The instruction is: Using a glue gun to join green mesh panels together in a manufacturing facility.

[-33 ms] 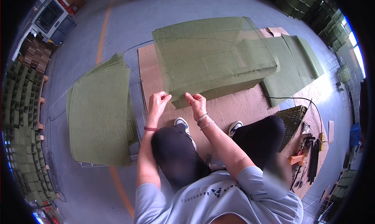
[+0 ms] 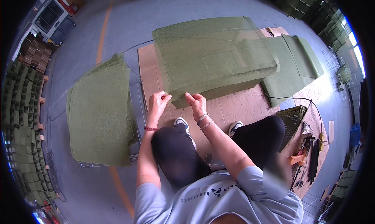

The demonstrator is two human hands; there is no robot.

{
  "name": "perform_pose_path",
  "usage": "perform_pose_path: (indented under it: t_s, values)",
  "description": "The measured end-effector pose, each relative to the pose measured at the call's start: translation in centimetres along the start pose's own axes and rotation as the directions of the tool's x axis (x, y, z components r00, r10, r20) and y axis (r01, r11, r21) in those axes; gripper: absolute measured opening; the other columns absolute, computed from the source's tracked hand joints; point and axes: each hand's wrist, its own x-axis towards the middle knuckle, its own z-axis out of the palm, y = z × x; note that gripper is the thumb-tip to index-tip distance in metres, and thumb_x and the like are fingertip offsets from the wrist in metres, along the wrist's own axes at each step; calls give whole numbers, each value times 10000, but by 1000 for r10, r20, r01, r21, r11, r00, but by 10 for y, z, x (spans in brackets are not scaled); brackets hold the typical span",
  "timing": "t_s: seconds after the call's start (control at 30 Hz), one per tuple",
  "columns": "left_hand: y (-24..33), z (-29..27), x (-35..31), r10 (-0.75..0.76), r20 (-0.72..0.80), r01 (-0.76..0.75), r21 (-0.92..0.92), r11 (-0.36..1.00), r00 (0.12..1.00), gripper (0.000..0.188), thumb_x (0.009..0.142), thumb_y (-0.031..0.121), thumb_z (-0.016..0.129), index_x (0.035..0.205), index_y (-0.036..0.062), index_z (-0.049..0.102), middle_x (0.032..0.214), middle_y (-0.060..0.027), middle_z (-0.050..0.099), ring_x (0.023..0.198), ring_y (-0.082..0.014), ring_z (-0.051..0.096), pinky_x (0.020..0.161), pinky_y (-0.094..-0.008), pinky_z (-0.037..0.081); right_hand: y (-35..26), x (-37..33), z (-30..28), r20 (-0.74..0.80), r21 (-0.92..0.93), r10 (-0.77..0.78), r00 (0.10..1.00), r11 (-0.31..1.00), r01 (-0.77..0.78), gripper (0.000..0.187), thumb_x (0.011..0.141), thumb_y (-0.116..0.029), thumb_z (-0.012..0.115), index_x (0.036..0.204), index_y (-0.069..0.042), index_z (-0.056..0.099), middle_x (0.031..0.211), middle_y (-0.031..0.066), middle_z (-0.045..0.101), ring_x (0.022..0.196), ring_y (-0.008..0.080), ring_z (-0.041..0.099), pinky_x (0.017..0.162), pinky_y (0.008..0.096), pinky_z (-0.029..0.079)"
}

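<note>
Both hands pinched the near edge of a sheer olive-green mesh sheet (image 2: 213,54) draped over the stack at twelve o'clock: left hand (image 2: 157,102), right hand (image 2: 196,103). It looked like a mid-fastening step; next called for steady edge alignment.

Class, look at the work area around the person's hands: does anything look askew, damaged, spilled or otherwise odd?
Nothing looks damaged or spilled. The left hand and right hand pinch the near edge of a green mesh panel lying on cardboard. The mesh stack to the left is loosely fanned, not squared. Tools lie scattered at right.
</note>
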Motion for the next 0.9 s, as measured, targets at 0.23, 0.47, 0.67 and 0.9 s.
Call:
perform_pose_path:
  t_s: [0.23,0.47,0.67,0.9]
  values:
    - [1,4,1,57,-26,-58,-7,998,998,287,813,136,684,631,0,508,510,5,427,507,-53,351,454,-282,283,-7,-1,8,36,104,47,998,993,-50,276,785,-234,762,643,-45,619,610,7,602,526,58,457,509,229,346]
    - [-7,5,3,27,-47,-24,67,997,999,299,789,152,708,638,-21,517,512,-100,492,478,-111,428,472,-332,356,-6,-9,10,16,14,37,999,999,-38,275,770,-236,780,635,-76,601,610,6,604,541,65,478,524,228,363]
    - [-3,8,3,29,-101,-16,124,992,994,309,785,162,712,638,-22,511,517,-133,502,455,-168,460,472,-353,363,9,4,9,-20,-46,36,999,998,-37,273,778,-238,773,637,-85,598,612,-4,596,541,58,465,527,227,362]
    - [-8,10,0,45,-110,-35,91,995,993,356,808,131,694,605,8,428,513,8,385,518,-64,330,455,-296,289,12,12,11,37,14,48,998,999,-49,262,787,-261,765,666,-86,613,640,-16,599,577,60,481,554,229,380]
